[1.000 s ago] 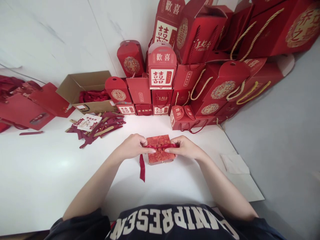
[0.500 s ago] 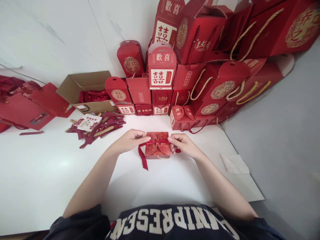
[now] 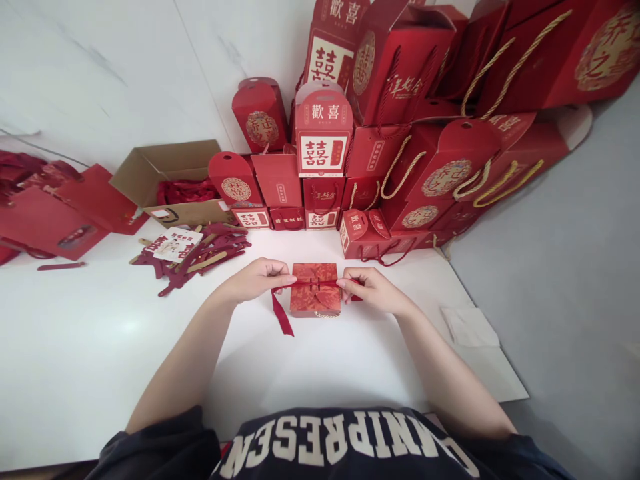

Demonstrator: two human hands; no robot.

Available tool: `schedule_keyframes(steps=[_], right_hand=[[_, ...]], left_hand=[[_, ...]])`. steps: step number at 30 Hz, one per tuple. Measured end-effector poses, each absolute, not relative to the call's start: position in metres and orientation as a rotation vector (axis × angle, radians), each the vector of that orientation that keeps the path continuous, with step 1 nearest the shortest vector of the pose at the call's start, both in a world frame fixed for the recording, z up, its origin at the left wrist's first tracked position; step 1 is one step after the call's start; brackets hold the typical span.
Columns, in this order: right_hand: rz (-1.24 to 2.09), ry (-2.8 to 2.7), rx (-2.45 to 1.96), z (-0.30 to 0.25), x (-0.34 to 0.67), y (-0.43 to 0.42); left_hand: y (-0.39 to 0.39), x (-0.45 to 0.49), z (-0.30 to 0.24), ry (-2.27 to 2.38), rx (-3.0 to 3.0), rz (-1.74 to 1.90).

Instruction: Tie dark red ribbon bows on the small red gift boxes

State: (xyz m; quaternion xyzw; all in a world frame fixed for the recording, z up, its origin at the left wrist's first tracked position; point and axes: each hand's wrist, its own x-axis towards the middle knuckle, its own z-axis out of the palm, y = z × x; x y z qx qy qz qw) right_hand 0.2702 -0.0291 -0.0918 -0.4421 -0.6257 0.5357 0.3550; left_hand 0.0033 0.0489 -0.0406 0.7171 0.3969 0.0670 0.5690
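Note:
A small red patterned gift box lies on the white table in front of me. A dark red ribbon runs across its top through the slots at the middle. My left hand pinches the ribbon at the box's left edge, and a loose tail hangs down below the fingers. On the other side, my right hand is closed on the ribbon, with a short end showing by the fingers. Between the hands the ribbon is stretched straight. A bit of twisted cord shows at the box's near edge.
Red gift boxes with rope handles are stacked along the back and right. An open cardboard box holds red fabric. A pile of dark red strips lies in front of it. Red bags stand left; a white tissue lies right.
Both hands have moved slightly apart, pulling the ribbon tauter and narrower across the box. The left tail has shifted left with the hand.

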Motion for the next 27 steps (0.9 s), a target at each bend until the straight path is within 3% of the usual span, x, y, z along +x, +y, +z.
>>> schedule_keyframes(steps=[21,27], right_hand=[[1.536,-1.52,-1.099,-0.096,0.276,-0.024],[1.529,-1.52,-1.065,-0.096,0.274,-0.025]], left_hand=[[0.073,-0.027,-0.06,0.71,1.529,-0.194],[0.066,-0.016,-0.055,0.553,1.703,0.173]])
